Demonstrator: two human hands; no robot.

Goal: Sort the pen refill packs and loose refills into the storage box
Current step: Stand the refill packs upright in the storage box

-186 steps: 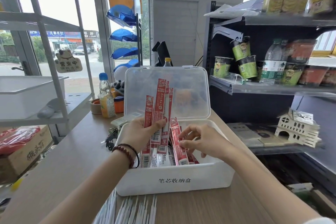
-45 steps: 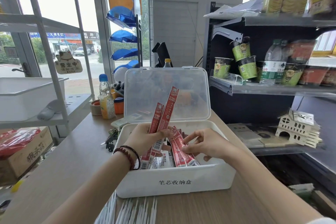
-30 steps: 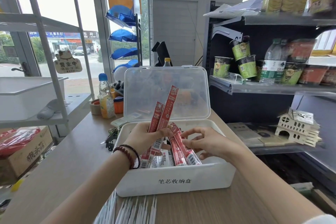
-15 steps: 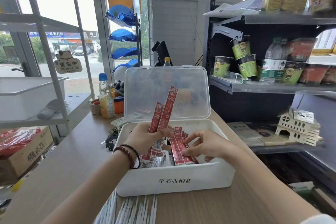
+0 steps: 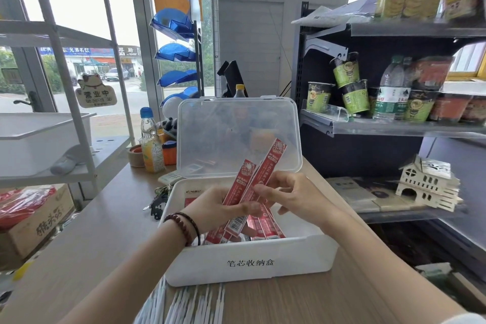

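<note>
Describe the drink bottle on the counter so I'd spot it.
Find the white storage box, its clear lid raised. Left of the lid, on the wooden counter, stands the bottle. Unlike the squat tape roll beside it, it is tall, blue-capped.

Red refill packs (image 5: 256, 179); white storage box (image 5: 249, 263); white loose refills (image 5: 189, 308)

The loose refills (image 5: 194, 308) run off the bottom edge; the storage box (image 5: 302, 258) half hides its packs (image 5: 265, 226).
</note>
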